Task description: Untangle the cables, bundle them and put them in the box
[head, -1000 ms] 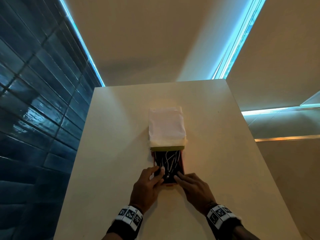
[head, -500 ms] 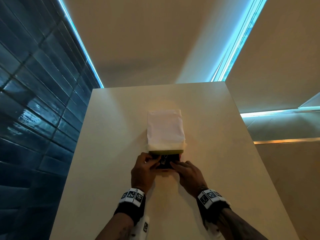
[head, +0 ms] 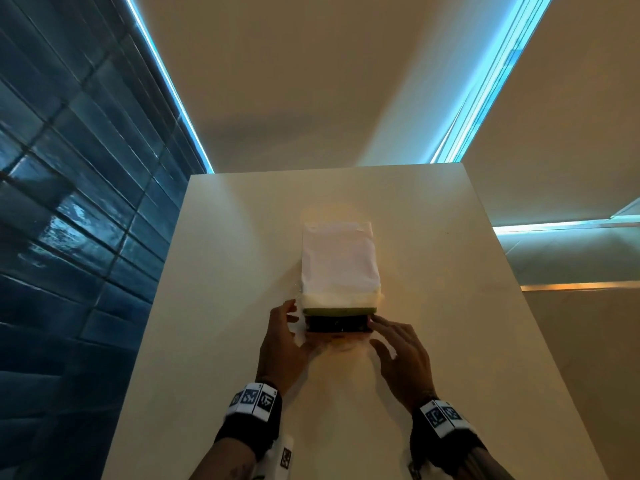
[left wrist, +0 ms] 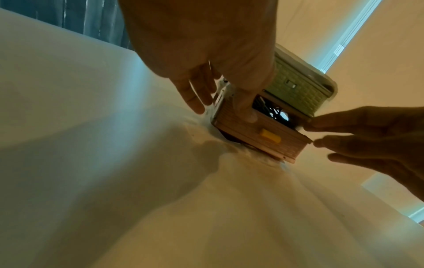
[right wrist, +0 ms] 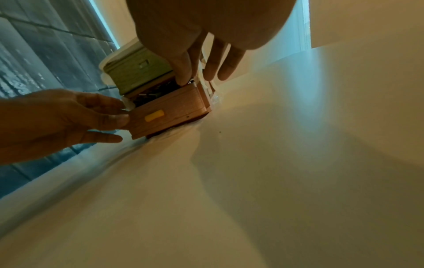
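Observation:
A pinkish-brown drawer (head: pixel 335 323) with a yellow tab (left wrist: pixel 270 136) sticks a short way out of its green sleeve (left wrist: pixel 296 90), which has a white cover (head: pixel 339 261). Dark and white cables (left wrist: pixel 275 112) show in the narrow gap left between drawer and sleeve. My left hand (head: pixel 287 327) lies at the drawer's left side, its thumb (left wrist: pixel 247 112) on the front wall and straight fingers along the side. Straight fingertips of my right hand (head: pixel 384 332) touch the drawer's right front corner. The drawer (right wrist: pixel 169 114) and both hands appear in the right wrist view too.
The box lies in the middle of a pale tabletop (head: pixel 225 271). A dark blue tiled wall (head: pixel 69 237) runs along the table's left side. The table's right edge (head: pixel 540 341) drops off to the floor.
The drawer has slid far into the sleeve, so much less of the cables shows. Both hands moved forward with it and shifted out to its sides.

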`<state>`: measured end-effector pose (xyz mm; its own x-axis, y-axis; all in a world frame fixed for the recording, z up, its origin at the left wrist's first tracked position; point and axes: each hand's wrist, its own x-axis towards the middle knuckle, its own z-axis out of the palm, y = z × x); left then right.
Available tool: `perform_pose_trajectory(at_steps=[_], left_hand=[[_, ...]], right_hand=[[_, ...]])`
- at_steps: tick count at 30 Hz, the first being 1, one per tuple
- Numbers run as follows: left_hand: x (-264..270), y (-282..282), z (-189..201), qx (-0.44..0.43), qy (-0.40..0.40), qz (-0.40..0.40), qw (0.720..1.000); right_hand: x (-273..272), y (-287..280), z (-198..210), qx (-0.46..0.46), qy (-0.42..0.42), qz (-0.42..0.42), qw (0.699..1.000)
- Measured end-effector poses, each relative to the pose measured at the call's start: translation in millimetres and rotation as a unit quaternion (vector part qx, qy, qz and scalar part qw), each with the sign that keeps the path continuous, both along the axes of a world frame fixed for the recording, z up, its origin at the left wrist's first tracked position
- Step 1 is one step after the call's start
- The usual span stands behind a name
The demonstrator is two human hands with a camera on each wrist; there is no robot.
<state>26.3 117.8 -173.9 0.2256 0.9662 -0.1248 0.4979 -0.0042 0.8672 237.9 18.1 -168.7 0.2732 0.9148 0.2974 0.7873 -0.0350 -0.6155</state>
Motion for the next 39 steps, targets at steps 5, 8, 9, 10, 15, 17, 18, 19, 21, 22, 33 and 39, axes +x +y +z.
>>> perform_pose_trajectory(at_steps=[5,8,9,10,15,17,18,19,21,22,33,39], left_hand=[[-1.6,23.3,6.8,-0.05,0.016,-0.084,0.995],[-1.1,37.1,5.2,-0.064,0.035,-0.114,0.991],[-1.3,39.1,9.1,-0.061,0.041,-0.117,0.99],[-1.9,40.8,11.7,-0.057,0.046,-0.121,0.99],[-3.7,43.8,17.1,-0.031,0.067,-0.124,0.989],[-0.9,44.5,16.5,-0.018,0.07,-0.115,0.991],[0.9,44.5,17.7,-0.009,0.069,-0.109,0.992],[2.7,44.8,19.5,-0.007,0.069,-0.104,0.992],[5.1,47.3,21.1,-0.005,0.073,-0.097,0.993],[5.6,49.0,19.9,-0.002,0.081,-0.097,0.992],[4.9,39.9,21.6,-0.011,0.111,-0.07,0.991],[-39.7,0.7,13.5,-0.065,0.076,-0.04,0.994]], right_hand=[[11.9,11.2,0.7,-0.116,0.144,-0.033,0.982],[20.2,28.7,3.0,-0.196,0.176,0.026,0.964],[21.9,34.2,3.5,-0.206,0.174,0.041,0.962],[22.8,38.7,4.1,-0.205,0.172,0.05,0.962],[26.5,49.4,0.8,-0.178,0.167,0.036,0.969],[26.9,50.9,0.3,-0.178,0.167,0.023,0.969],[26.6,52.0,-0.1,-0.175,0.166,0.016,0.97],[25.9,53.5,0.2,-0.174,0.162,0.011,0.971],[24.5,57.7,1.3,-0.182,0.149,-0.003,0.972],[24.5,59.6,0.3,-0.188,0.141,-0.012,0.972],[21.3,56.3,2.2,-0.212,0.128,-0.008,0.969],[32.1,11.8,7.6,-0.208,0.165,-0.027,0.964]])
